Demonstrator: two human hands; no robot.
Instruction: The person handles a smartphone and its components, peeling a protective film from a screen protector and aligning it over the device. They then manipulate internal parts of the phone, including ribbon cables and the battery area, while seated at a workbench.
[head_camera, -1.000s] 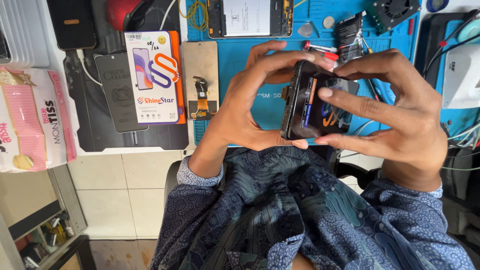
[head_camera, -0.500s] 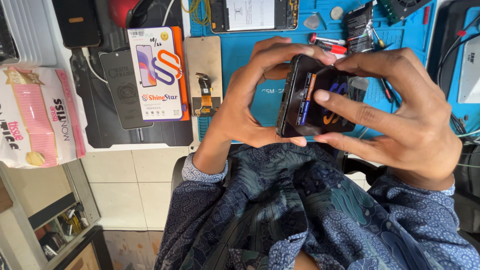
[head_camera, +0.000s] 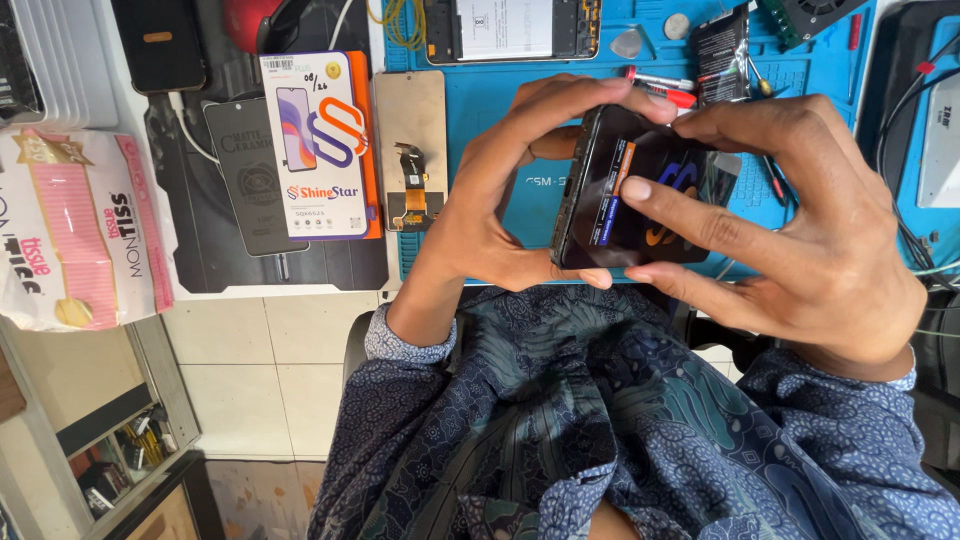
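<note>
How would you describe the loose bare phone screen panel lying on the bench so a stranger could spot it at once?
Start at the blue work mat. At its left edge, beside the white and orange box, lies the screen panel, face down. Unlike the dark phones nearby, its back is plain tan, with an orange ribbon cable.

Black glossy phone screen panel (head_camera: 640, 200): edges partly hidden by fingers. Opened phone chassis (head_camera: 510, 28) cut off by top edge.

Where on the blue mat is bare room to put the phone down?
Bare mat lies between the loose screen and the left hand, below the open phone. The top right, around the pens and black pouch, is crowded.
</note>
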